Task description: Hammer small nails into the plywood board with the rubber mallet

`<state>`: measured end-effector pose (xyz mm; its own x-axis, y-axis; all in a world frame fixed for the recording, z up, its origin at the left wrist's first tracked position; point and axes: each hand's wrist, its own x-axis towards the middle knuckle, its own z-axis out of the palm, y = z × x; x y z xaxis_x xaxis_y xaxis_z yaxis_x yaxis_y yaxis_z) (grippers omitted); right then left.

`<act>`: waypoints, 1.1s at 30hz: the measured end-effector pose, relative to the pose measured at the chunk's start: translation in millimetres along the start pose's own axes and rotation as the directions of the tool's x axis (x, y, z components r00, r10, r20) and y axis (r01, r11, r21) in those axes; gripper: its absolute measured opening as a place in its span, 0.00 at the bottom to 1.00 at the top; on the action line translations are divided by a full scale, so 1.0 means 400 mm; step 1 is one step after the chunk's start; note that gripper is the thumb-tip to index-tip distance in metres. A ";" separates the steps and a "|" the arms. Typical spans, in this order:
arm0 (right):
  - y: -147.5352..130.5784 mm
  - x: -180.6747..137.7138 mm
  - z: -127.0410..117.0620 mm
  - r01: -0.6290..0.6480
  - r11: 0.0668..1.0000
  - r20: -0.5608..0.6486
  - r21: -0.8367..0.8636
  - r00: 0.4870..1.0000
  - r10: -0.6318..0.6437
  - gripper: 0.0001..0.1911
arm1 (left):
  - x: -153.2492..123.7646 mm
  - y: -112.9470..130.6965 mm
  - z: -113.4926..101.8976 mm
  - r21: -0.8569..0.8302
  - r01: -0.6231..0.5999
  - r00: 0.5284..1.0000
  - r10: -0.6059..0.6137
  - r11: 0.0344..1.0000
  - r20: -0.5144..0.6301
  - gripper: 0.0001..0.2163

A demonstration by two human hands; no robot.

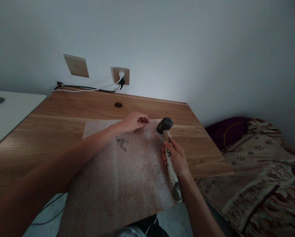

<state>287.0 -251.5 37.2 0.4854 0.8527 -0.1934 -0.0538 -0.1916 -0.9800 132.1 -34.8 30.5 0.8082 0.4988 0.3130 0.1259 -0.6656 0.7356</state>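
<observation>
My right hand is closed round the wooden handle of a hammer, whose dark head hovers just above a worn brown board lying on the wooden desk. My left hand rests on the far part of the board with its fingers pinched together; what they hold is too small to make out. A few loose metal nails lie on the board beside my left forearm.
The board overhangs the desk's near edge. A round cable hole is in the desk near the wall. Wall sockets with plugged cables sit behind it. A white table stands at the left, and a patterned bedspread at the right.
</observation>
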 end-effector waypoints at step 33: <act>-0.051 -0.036 0.062 0.067 0.996 0.126 -0.054 0.990 -0.060 0.17 | -0.019 0.012 0.053 0.009 0.127 0.992 -0.127 0.992 -0.006 0.18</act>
<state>259.4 -248.0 59.0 0.3741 0.9169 -0.1390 0.0260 -0.1602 -0.9867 138.8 -53.4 19.1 0.7824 0.5823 0.2208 0.2328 -0.6023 0.7636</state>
